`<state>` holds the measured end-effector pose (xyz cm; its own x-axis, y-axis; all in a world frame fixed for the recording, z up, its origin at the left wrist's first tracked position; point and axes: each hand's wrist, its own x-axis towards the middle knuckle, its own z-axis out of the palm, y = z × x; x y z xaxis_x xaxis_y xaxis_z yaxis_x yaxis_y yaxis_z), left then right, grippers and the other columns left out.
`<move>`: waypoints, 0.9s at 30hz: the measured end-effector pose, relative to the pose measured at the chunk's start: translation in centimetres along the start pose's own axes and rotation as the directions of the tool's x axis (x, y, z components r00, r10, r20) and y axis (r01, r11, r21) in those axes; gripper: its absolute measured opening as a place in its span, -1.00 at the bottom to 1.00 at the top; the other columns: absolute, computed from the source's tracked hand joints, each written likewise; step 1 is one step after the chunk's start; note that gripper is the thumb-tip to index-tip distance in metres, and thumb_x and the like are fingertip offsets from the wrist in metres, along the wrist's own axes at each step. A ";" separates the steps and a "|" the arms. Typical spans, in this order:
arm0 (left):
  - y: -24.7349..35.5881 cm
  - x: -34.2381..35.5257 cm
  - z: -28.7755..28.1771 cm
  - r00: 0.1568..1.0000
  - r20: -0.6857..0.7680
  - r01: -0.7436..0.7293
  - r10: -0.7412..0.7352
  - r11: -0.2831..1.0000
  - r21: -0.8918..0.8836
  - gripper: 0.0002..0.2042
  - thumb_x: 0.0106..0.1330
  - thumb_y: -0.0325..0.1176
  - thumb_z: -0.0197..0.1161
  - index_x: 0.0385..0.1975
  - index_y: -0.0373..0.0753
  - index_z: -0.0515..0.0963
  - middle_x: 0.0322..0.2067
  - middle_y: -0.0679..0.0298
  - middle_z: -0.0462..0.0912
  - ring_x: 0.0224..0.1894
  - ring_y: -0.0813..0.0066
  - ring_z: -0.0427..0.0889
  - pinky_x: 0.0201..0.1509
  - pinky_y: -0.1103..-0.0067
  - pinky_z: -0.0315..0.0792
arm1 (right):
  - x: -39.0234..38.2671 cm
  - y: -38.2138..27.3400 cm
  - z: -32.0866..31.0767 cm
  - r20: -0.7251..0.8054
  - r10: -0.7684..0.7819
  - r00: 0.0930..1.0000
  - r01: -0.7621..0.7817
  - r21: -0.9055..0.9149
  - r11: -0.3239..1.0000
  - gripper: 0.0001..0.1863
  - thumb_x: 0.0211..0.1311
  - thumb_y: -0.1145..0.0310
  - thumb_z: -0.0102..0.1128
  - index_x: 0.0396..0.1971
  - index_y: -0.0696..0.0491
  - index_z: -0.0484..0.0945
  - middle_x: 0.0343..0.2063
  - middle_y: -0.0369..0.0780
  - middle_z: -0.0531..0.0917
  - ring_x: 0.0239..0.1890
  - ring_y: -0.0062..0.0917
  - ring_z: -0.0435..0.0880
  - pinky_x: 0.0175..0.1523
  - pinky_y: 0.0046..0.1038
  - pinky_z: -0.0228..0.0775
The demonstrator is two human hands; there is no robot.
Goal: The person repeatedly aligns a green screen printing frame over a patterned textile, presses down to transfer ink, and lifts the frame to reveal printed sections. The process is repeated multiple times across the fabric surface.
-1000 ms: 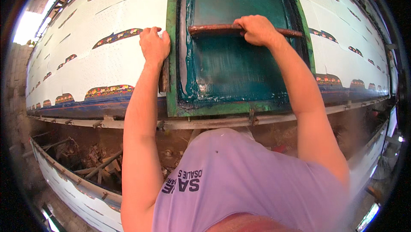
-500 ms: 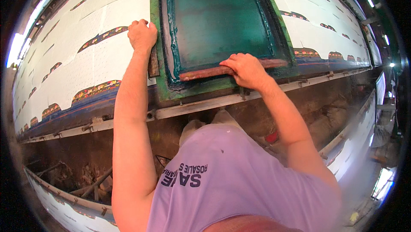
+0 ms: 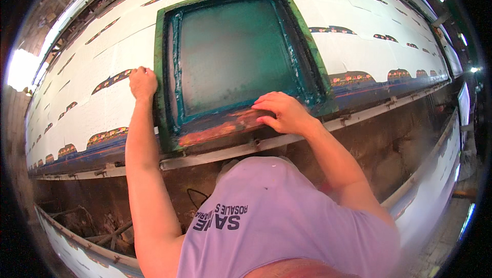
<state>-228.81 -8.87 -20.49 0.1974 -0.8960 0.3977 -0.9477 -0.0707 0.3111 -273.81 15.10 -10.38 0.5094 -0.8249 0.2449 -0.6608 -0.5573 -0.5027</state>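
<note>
A green-rimmed printing screen [image 3: 160, 47] lies on the pale, patterned table. Thick dark teal ink lines the sides of its mesh [image 3: 230, 55]. My left hand [image 3: 143, 83] is closed at the screen's left edge, its fingertips partly hidden. Along the near rim rests a reddish, stained squeegee [image 3: 215, 130], blurred and slanting down to the left. Over its right part is my right hand [image 3: 284, 113], with thumb and fingers spread apart; this hand hides part of the squeegee.
The long table [image 3: 118, 47] carries white sheeting with dark floral patches, running left and right. A metal rail [image 3: 230, 150] with small fittings borders its near edge. Behind me a second white-covered table [image 3: 66, 247] runs parallel. Cluttered debris [image 3: 97, 221] lies low between them.
The screen appears lower and further left in view. The squeegee has come onto the near rim, and my right hand's fingers have loosened from it. My left hand stays at the screen's edge.
</note>
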 end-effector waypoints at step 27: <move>-3.7 -4.5 0.4 0.844 0.289 0.528 -0.451 0.792 -0.307 -0.12 0.70 0.37 -0.10 -0.44 -0.46 0.69 -0.56 0.12 0.64 -0.47 0.25 0.55 -0.25 0.22 0.45 | -4.5 18.3 -8.2 -0.423 0.622 0.659 -0.695 -0.026 0.718 -0.12 0.08 0.41 0.67 0.47 0.04 0.51 0.03 0.00 0.68 0.17 0.01 0.65 0.29 -0.08 0.53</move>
<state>-226.31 -4.76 -23.71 0.5214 -0.8516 -0.0543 -0.5690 -0.3943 0.7216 -292.77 7.83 -13.88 -0.3086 -0.9300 0.1995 -0.8434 0.1706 -0.5095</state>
